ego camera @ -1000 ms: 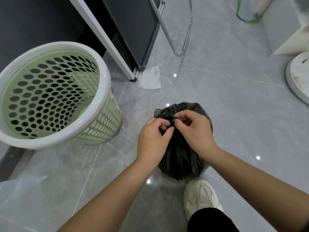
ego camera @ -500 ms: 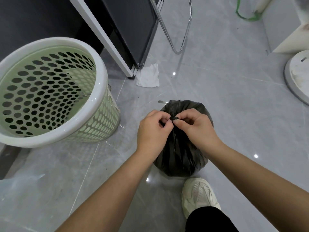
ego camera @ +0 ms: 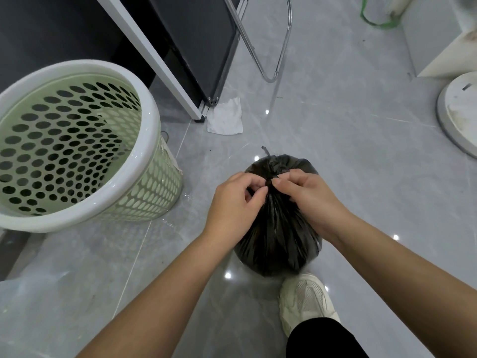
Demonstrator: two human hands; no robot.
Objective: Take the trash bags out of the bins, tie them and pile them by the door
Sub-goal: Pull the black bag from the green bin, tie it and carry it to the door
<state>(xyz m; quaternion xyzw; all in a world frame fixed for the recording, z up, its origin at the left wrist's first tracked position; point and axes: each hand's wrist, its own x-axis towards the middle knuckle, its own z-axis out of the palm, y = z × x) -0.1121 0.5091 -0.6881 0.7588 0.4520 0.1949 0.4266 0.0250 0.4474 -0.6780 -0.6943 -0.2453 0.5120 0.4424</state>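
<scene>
A full black trash bag (ego camera: 277,241) stands on the grey floor just in front of my shoe. Its neck is gathered into a tight bunch at the top, with a short loose end sticking out on the far side. My left hand (ego camera: 235,205) and my right hand (ego camera: 307,200) meet over that bunch, and the fingertips of both pinch the twisted plastic between them. To the left stands a pale green perforated bin (ego camera: 74,143) with a white rim, with no bag in it.
A dark desk panel with a white edge (ego camera: 152,55) and a chrome chair leg (ego camera: 271,60) stand behind the bag. A white paper scrap (ego camera: 224,117) lies by the desk foot. A round white base (ego camera: 459,112) sits at the right. My white shoe (ego camera: 304,303) is near the bag.
Both hands stay pinched at the bag's neck. The gathered top has drawn tighter and a loose end now sticks out behind the fingers. The bag itself has not shifted.
</scene>
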